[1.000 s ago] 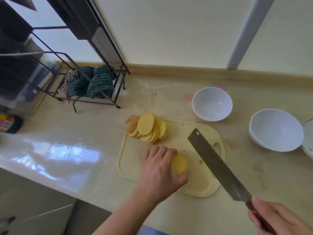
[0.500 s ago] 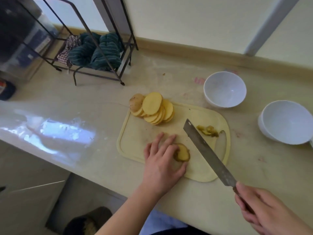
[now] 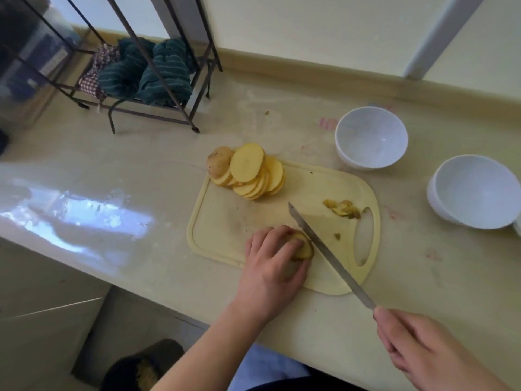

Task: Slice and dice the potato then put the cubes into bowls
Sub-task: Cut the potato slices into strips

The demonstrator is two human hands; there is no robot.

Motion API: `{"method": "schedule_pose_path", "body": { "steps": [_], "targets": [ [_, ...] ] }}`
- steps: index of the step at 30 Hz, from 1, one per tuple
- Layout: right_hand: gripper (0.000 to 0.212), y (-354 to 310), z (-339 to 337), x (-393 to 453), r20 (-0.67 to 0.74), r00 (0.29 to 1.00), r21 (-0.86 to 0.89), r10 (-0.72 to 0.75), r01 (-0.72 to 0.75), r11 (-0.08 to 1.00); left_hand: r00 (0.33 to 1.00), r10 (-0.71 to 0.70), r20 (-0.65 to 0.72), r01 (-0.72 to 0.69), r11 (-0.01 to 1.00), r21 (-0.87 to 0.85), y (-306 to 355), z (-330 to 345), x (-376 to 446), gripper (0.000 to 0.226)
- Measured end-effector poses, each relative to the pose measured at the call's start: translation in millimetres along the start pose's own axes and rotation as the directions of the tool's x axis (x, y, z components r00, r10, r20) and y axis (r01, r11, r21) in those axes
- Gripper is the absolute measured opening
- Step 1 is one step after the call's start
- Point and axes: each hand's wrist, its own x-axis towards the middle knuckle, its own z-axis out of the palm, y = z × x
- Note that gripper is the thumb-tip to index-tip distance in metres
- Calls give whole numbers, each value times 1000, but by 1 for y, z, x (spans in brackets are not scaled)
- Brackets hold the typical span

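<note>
Left hand (image 3: 272, 259) grips potato (image 3: 303, 246) on board (image 3: 225, 218); right hand (image 3: 417, 351) grips knife (image 3: 324, 249). Slices (image 3: 249, 172) at 11 o'clock.

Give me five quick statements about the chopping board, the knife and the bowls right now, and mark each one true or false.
1. The left hand holds a potato end piece on the cutting board. True.
2. The right hand grips the knife. True.
3. Both white bowls hold potato cubes. False: the nearer bowl and the right bowl are empty.
4. The potato slices lie stacked at the board's far left corner. True.
5. The knife lies flat on the counter. False: its blade is beside the end piece, over the board.
</note>
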Motion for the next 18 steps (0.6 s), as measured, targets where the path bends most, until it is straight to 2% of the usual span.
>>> {"method": "schedule_pose_path", "body": {
  "steps": [5,10,16,18],
  "targets": [
    [92,0,1,-1,4,999,-21,-35,35,999,993,121,7,-121,993,-8,-4,2,3,17],
    [95,-1,2,-2,-23,997,-66,-74,72,995,993,116,14,-116,992,-48,-2,1,5,18],
    [68,-4,2,-8,-20,999,-111,-45,43,993,995,101,26,-99,992,-78,0,-1,6,21],
    [71,-8,2,-9,-2,1000,-124,-24,24,992,994,102,29,-100,992,-81,0,-1,7,20]
  ]
}}
